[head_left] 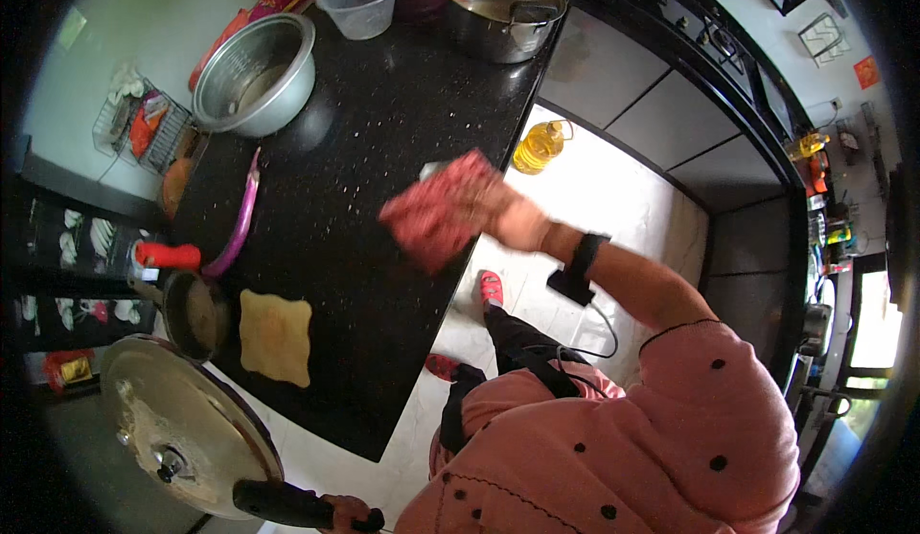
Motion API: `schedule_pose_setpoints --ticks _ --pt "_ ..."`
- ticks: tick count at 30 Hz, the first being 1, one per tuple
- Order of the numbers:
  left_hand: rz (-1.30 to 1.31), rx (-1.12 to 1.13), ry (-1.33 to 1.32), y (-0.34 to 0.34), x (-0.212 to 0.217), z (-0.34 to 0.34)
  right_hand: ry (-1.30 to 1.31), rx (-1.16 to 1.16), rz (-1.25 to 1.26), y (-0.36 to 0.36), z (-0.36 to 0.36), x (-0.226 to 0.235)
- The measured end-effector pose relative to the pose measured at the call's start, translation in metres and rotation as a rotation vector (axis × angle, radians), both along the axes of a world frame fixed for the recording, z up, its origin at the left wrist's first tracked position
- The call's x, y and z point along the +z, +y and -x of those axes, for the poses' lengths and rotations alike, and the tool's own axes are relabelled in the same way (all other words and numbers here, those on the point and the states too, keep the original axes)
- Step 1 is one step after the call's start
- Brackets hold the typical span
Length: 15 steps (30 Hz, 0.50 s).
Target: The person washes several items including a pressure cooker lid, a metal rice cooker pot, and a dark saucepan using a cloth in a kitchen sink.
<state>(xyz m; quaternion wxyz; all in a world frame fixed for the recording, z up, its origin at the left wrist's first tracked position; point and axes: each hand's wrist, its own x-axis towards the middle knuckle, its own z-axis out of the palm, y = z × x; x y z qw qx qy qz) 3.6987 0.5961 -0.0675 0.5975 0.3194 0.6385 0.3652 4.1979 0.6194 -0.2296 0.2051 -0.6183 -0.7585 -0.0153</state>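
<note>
I have the right hand [517, 220] out over the right-hand side of the black desk [355, 333], closed around a red patterned cloth [436, 216]. Hand and cloth are both blurred, so I can't make out the single fingers, nor tell whether the cloth touches the surface. A small whitish thing [432, 168] peeks out at the cloth's upper edge; most of it is hidden from me. A black band [579, 270] with a cable sits on that wrist. The left hand [347, 512] is down at the lower edge of my view, wrapped round the black handle of a big metal lid [182, 419]. The lid is at the desk's lower left corner, its knob side facing me, and I can't tell whether anything supports it besides the hand. Just above it I see a small dark pan [196, 315], and to the pan's right a pale wavy-edged mat [276, 338] lies flat. A purple eggplant [246, 213] lies farther up, its lower end near the pan. Along the far side I get a silvery pot [295, 93], a clear plastic bowl [359, 18] and a steel pot [503, 43]. On the floor, beyond the desk's right edge, stands a bottle of yellow oil [539, 150].
</note>
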Motion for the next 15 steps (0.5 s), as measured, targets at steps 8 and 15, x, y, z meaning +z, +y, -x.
schedule_pose_setpoints --ticks 8,15 --pt "0.082 0.037 0.072 0.001 0.007 -0.11 -0.217 -0.295 0.098 0.112 -0.157 -0.008" --pt "0.112 -0.02 0.132 -0.014 0.02 -0.18 -0.13 -0.452 0.273 0.17 -0.143 0.006"
